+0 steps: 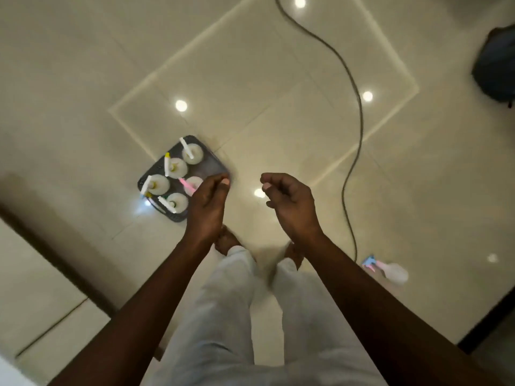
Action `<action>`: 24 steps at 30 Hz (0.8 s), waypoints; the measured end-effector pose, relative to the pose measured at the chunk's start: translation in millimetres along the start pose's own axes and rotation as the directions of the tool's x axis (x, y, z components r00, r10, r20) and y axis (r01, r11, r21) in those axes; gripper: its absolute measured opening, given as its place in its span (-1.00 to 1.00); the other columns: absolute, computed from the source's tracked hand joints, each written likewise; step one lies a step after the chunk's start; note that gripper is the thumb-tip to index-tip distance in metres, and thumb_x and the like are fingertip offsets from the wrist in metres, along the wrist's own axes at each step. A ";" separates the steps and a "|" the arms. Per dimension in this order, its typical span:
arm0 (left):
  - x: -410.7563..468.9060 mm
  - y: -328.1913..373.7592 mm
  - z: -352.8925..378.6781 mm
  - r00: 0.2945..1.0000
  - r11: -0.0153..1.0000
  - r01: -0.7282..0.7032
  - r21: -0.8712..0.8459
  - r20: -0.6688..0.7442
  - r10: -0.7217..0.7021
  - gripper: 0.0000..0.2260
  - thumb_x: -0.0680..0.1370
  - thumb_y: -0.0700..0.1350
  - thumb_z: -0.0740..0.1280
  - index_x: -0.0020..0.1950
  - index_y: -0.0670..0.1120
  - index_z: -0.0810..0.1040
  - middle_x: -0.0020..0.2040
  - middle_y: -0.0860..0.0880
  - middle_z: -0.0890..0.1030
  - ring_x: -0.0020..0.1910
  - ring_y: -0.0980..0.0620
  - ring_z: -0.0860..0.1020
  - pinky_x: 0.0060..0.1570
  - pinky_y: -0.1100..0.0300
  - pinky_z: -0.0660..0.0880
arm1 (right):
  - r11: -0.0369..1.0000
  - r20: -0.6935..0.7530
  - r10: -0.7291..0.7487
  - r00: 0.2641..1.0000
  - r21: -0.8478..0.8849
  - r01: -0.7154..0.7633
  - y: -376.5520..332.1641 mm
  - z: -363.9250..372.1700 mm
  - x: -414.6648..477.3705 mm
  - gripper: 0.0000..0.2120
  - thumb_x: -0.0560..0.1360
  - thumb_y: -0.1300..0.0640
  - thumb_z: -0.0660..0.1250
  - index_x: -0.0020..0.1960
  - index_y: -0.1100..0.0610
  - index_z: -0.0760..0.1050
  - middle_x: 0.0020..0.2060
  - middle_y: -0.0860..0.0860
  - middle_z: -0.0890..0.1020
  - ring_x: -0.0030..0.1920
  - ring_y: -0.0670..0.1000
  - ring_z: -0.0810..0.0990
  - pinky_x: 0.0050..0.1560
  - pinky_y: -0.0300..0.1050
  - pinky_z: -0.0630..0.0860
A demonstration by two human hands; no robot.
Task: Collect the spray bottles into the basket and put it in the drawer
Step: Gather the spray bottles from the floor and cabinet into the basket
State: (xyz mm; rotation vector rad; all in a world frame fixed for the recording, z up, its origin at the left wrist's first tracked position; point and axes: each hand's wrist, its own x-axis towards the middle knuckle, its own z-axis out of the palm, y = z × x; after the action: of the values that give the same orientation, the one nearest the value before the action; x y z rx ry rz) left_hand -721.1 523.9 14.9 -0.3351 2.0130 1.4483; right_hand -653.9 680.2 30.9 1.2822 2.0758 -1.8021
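Observation:
A dark grey basket (211, 162) stands on the glossy tiled floor left of centre. Several pale spray bottles (178, 167) stand upright in it, with white, yellow and pink nozzles. My left hand (207, 201) hovers above the basket's near right corner, fingers loosely curled, holding nothing. My right hand (289, 203) is out in front to the right of the basket, fingers apart and half curled, also holding nothing. One more spray bottle (390, 271) with a pink and blue head lies on its side on the floor at the right, near my right forearm.
A dark cable (358, 112) snakes across the floor from the top to the lying bottle. A dark bag (494, 65) sits at the far right. A white cabinet front (36, 288) with a brown edge is at the lower left. My bare feet (227, 240) stand below the basket.

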 end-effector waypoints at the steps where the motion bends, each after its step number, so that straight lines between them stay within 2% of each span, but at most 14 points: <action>1: -11.3 3.3 11.6 0.999 1.000 -0.011 0.029 0.036 0.010 -0.73 0.66 0.08 0.30 0.27 0.02 0.66 0.23 0.03 0.70 0.30 -0.04 0.63 0.40 -0.26 0.51 | 1.000 -0.034 0.007 0.999 0.015 -0.006 6.3 -16.6 -12.8 -0.81 0.64 0.20 0.41 0.21 0.10 0.72 0.06 -0.10 0.77 0.12 -0.04 0.73 0.25 0.23 0.66; 3: -31.0 8.8 31.9 0.995 0.998 -0.024 0.064 0.093 0.018 -0.62 0.57 0.22 0.29 0.27 0.07 0.66 0.25 0.02 0.70 0.32 -0.04 0.63 0.41 -0.24 0.51 | 0.999 -0.086 0.019 0.996 0.043 -0.015 19.7 -45.4 -35.9 -0.81 0.64 0.18 0.41 0.22 0.10 0.72 0.08 -0.10 0.77 0.12 -0.03 0.73 0.25 0.23 0.66; 5: -54.6 12.9 58.0 0.987 0.994 -0.040 0.099 0.161 0.023 -0.64 0.51 0.30 0.27 0.19 0.20 0.66 0.25 0.07 0.70 0.32 -0.01 0.63 0.41 -0.22 0.51 | 0.996 -0.140 0.041 0.989 0.081 -0.030 37.8 -77.7 -60.2 -0.81 0.64 0.16 0.41 0.22 0.08 0.72 0.10 -0.10 0.77 0.13 -0.05 0.73 0.25 0.23 0.66; 11: -121.9 -8.9 147.9 0.958 0.973 -0.113 0.202 0.283 0.053 -0.56 0.52 0.31 0.26 0.26 0.14 0.67 0.23 0.16 0.70 0.31 0.05 0.63 0.41 -0.20 0.52 | 0.981 -0.251 0.114 0.961 0.183 -0.069 121.5 -170.2 -125.7 -0.80 0.64 0.12 0.41 0.23 -0.01 0.72 0.10 -0.16 0.76 0.17 -0.13 0.70 0.26 0.20 0.66; 14: -152.0 -39.8 198.8 0.942 0.956 -0.130 0.264 0.334 0.036 -0.60 0.56 0.26 0.28 0.27 0.12 0.67 0.20 0.17 0.71 0.29 0.07 0.64 0.40 -0.18 0.53 | 0.969 -0.296 0.157 0.942 0.231 -0.089 178.5 -213.0 -153.4 -0.79 0.64 0.13 0.42 0.23 -0.04 0.71 0.11 -0.16 0.75 0.21 -0.14 0.69 0.26 0.14 0.66; 17: -183.0 -78.4 251.6 0.924 0.940 -0.139 0.312 0.381 0.011 -0.72 0.68 0.09 0.30 0.31 0.06 0.66 0.23 0.13 0.70 0.30 0.03 0.63 0.41 -0.18 0.52 | 0.954 -0.338 0.204 0.919 0.280 -0.108 237.8 -257.4 -179.9 -0.79 0.63 0.13 0.43 0.23 -0.07 0.69 0.19 -0.18 0.73 0.27 -0.14 0.66 0.26 -0.14 0.58; 20: -212.4 -107.6 300.1 0.912 0.926 -0.133 0.354 0.410 -0.026 -0.73 0.71 0.00 0.30 0.36 -0.02 0.64 0.26 0.04 0.68 0.32 -0.02 0.61 0.43 -0.17 0.51 | 0.947 -0.393 0.253 0.884 0.288 -0.143 285.1 -301.9 -198.3 -0.78 0.63 0.14 0.43 0.25 -0.04 0.68 0.25 -0.14 0.71 0.30 -0.09 0.65 0.16 -0.44 0.47; 21: -223.5 -116.0 315.5 0.906 0.919 -0.141 0.369 0.422 -0.030 -0.73 0.71 -0.01 0.31 0.37 -0.03 0.63 0.26 0.02 0.68 0.32 -0.03 0.61 0.43 -0.17 0.51 | 0.944 -0.412 0.270 0.870 0.292 -0.155 299.7 -317.9 -203.9 -0.78 0.63 0.13 0.44 0.25 -0.04 0.67 0.25 -0.13 0.71 0.30 -0.08 0.64 0.15 -0.47 0.46; 22: -234.5 -124.3 329.2 0.899 0.916 -0.146 0.374 0.436 -0.035 -0.72 0.71 -0.01 0.31 0.38 -0.03 0.63 0.25 0.01 0.68 0.32 -0.04 0.61 0.44 -0.17 0.51 | 0.941 -0.431 0.284 0.856 0.298 -0.162 313.7 -332.5 -209.3 -0.79 0.63 0.12 0.44 0.24 -0.05 0.67 0.24 -0.11 0.71 0.29 -0.07 0.64 0.19 -0.42 0.48; 24: -251.5 -137.1 350.8 0.881 0.892 -0.166 0.421 0.469 -0.057 -0.68 0.68 0.08 0.31 0.38 0.00 0.62 0.25 -0.01 0.69 0.34 -0.06 0.61 0.46 -0.19 0.47 | 0.927 -0.457 0.328 0.827 0.326 -0.188 338.9 -356.3 -216.1 -0.80 0.63 0.12 0.44 0.24 -0.06 0.65 0.22 -0.06 0.71 0.28 -0.01 0.65 0.31 -0.14 0.58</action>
State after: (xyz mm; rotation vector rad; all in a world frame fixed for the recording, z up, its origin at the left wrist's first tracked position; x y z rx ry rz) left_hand -334.1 758.4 -3.1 0.2610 1.8763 0.9244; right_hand -146.7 854.1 -0.8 2.2029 1.7610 -1.8038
